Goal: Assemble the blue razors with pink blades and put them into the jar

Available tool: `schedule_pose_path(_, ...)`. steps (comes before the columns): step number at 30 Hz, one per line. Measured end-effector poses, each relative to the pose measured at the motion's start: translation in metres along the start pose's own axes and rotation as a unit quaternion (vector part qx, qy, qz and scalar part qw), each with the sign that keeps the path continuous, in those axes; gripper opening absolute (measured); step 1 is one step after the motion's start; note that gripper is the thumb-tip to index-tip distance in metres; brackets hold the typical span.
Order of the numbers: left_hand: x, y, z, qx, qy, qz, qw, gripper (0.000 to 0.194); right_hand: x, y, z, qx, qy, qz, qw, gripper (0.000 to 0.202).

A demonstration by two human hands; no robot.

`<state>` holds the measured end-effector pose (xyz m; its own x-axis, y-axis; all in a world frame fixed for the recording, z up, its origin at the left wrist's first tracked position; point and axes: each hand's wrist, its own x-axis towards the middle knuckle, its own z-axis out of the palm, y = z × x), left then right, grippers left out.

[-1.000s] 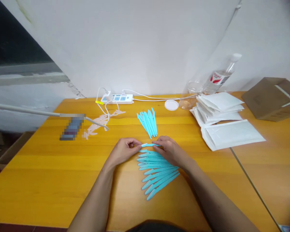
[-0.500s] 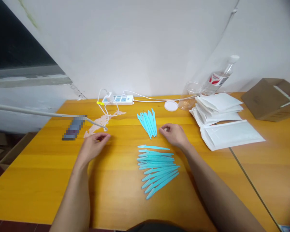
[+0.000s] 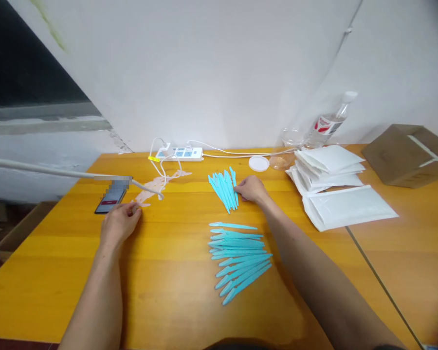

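Note:
Slim turquoise eyebrow razors lie in two groups on the table. The far pile points toward me, fanned at its far end. A nearer spread lies crosswise. My right hand is at the right edge of the far pile, its fingers closed against the outermost razor. My left hand is low over the table beside the phone, thumb and fingers pinched together. Close to its fingertips lie flat pale pink pieces; whether it holds one is hidden.
A white cable crosses above the phone. Along the wall lie a power strip, a round white lid and a clear plastic jar. At right are a bottle, white padded envelopes and a cardboard box.
My right hand has moved left onto the edge of the far razor pile. My left hand has moved left and slightly toward me, close to the phone and pink pieces.

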<state>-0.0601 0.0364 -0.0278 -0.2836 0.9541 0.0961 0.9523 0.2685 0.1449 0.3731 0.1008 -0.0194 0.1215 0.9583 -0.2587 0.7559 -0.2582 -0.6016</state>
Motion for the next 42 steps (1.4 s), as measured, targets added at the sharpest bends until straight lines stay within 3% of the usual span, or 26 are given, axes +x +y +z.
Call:
schedule_pose_path(7,0.012,-0.008,-0.004,-0.044,-0.043,-0.057,0.997,0.035,0.008,0.008,0.006,0.098,-0.008,0.003,0.995,0.015)
schedule_pose_path(10,0.008,-0.012,-0.004,-0.145,-0.043,-0.081,0.985,0.034,0.001,0.010,-0.002,0.152,0.006,-0.019,0.988,0.011)
schedule_pose_path(13,-0.006,-0.010,-0.006,-0.307,-0.063,-0.094,0.945,0.043,-0.017,0.015,-0.014,0.214,0.009,-0.043,0.976,0.004)
schedule_pose_path(16,-0.024,0.009,-0.007,-0.420,-0.097,-0.066,0.900,0.056,-0.043,0.021,-0.024,0.337,-0.031,-0.065,0.939,0.009)
schedule_pose_path(18,-0.035,0.036,-0.005,-0.435,-0.121,-0.018,0.892,0.056,-0.057,0.026,-0.025,0.364,-0.048,-0.075,0.927,0.015)
schedule_pose_path(20,-0.042,0.068,0.000,-0.417,-0.133,0.062,0.897,0.050,-0.067,0.033,-0.021,0.336,-0.036,-0.090,0.937,0.018)
schedule_pose_path(23,-0.049,0.110,0.007,-0.307,-0.094,0.213,0.923,0.033,-0.075,0.042,-0.011,0.280,-0.006,-0.127,0.952,0.025)
schedule_pose_path(26,-0.056,0.123,0.011,-0.233,-0.055,0.312,0.920,0.029,-0.081,0.048,-0.003,0.233,0.002,-0.151,0.961,0.030)
schedule_pose_path(29,-0.062,0.115,0.014,-0.212,-0.011,0.319,0.924,0.037,-0.086,0.049,0.000,0.190,0.008,-0.171,0.967,0.028)
schedule_pose_path(32,-0.067,0.109,0.020,-0.160,0.013,0.317,0.935,0.033,-0.090,0.049,0.001,0.168,0.004,-0.201,0.965,0.022)
schedule_pose_path(36,-0.075,0.118,0.024,-0.156,0.011,0.316,0.936,0.032,-0.092,0.051,0.003,0.166,-0.011,-0.234,0.958,0.020)
schedule_pose_path(39,-0.078,0.134,0.020,-0.244,-0.031,0.300,0.922,0.031,-0.092,0.054,0.004,0.166,-0.018,-0.235,0.958,0.020)
schedule_pose_path(42,-0.079,0.153,0.015,-0.379,-0.120,0.223,0.890,0.030,-0.091,0.055,0.004,0.167,-0.018,-0.235,0.957,0.020)
